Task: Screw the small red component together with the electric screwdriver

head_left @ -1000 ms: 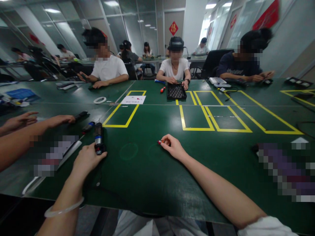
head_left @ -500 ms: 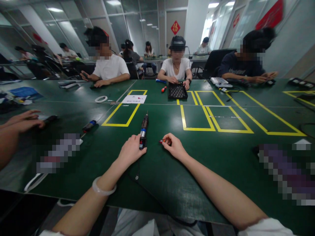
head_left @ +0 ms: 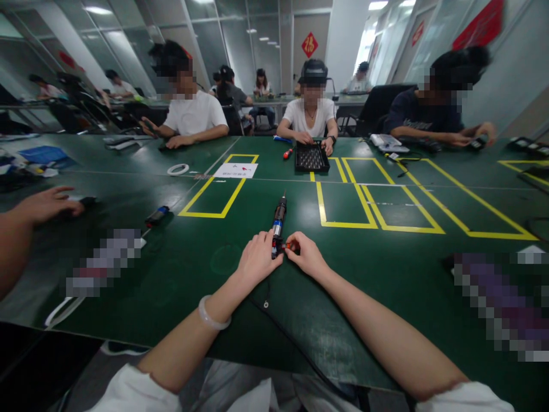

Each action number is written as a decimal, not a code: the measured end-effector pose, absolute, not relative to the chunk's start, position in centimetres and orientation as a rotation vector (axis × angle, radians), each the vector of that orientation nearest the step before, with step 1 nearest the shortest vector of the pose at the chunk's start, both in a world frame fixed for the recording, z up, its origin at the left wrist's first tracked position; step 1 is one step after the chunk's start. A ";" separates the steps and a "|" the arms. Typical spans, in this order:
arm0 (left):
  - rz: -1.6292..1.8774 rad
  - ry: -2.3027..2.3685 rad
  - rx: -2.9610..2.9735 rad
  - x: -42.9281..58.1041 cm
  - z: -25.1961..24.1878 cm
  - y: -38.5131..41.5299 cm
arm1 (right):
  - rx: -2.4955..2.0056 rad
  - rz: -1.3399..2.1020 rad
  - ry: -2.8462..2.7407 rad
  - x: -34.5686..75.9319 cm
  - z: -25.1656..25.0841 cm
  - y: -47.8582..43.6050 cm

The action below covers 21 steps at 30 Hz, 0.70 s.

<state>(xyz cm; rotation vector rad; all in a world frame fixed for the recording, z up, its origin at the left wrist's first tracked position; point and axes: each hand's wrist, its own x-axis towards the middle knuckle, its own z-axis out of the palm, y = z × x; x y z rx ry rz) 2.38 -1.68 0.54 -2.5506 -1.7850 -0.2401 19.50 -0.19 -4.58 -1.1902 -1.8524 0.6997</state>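
Note:
My left hand (head_left: 259, 257) is wrapped around the rear part of an electric screwdriver (head_left: 279, 216), dark with a silver and blue band. Its thin bit points away from me, and a black cable (head_left: 291, 343) trails back over the table edge. A small metal ring (head_left: 266, 305) lies on the green table top close to my left wrist. My right hand (head_left: 306, 254) pinches a small red-orange piece (head_left: 289, 246) against the right side of the screwdriver's rear end. The fingers hide most of that piece, so its kind cannot be made out.
Yellow tape rectangles (head_left: 349, 225) mark the table. A second electric screwdriver (head_left: 157, 216) lies to the left, near a co-worker's hand (head_left: 47, 206). Across the table, a person works over a black tray (head_left: 311, 157) of small parts. A white sheet (head_left: 235, 170) and a white tape ring (head_left: 177, 170) lie farther back.
My left hand has moved right with the electric screwdriver, up to my right hand. The small red-orange piece now meets the screwdriver's rear end. My right hand has barely moved.

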 end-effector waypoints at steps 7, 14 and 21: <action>-0.257 -1.739 -2.526 2.6 0.3 -1.9 | -1.178 0.657 -1.913 19.6 -4.4 -0.3; -0.232 -1.743 -2.511 2.8 0.4 -2.1 | -1.179 0.632 -1.954 19.4 -4.4 -0.5; -0.231 -1.750 -2.450 3.1 0.4 -2.0 | -1.193 0.621 -1.941 19.4 -3.8 -0.9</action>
